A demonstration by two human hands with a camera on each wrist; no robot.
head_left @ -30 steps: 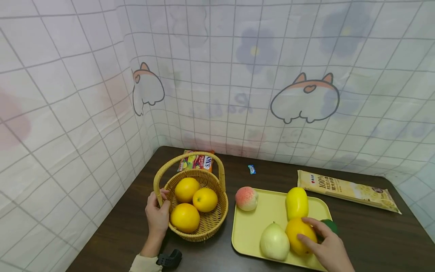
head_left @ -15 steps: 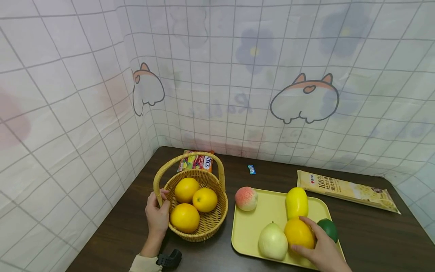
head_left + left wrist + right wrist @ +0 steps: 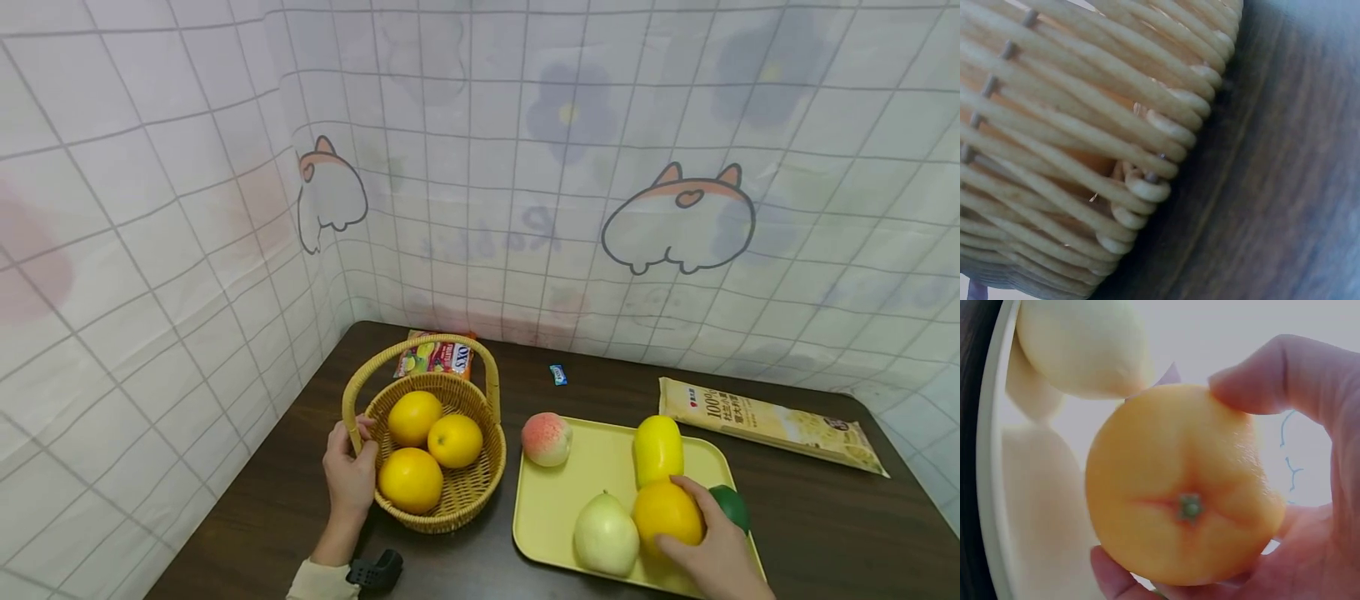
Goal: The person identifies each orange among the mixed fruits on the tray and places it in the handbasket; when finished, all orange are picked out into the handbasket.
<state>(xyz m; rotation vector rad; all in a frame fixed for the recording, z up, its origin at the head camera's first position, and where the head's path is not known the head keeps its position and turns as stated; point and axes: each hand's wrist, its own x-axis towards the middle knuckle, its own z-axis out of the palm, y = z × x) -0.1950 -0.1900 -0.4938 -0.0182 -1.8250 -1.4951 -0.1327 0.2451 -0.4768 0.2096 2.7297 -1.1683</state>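
A wicker basket [image 3: 491,479] with an arched handle stands on the table, holding three yellow-orange fruits [image 3: 410,481]. My left hand [image 3: 352,473] grips its left rim at the foot of the handle; in the left wrist view only the basket's woven side [image 3: 1079,125] and the table show. On a pale yellow tray [image 3: 547,521] my right hand [image 3: 716,542] holds an orange [image 3: 667,515], thumb and fingers on opposite sides. The right wrist view shows the orange [image 3: 1172,481] with its green stem end facing the camera. Beside it sits a pale green pear [image 3: 606,537].
The tray also bears a peach [image 3: 547,439], a yellow oblong fruit [image 3: 658,450] and a dark green fruit [image 3: 729,508], partly behind my right hand. Behind lie a long pasta packet [image 3: 772,425], a small blue sachet [image 3: 558,375] and a candy bag [image 3: 435,357].
My right hand has come further round the orange, which has barely moved on the tray. The dark green fruit shows more than before. My left hand stays on the basket.
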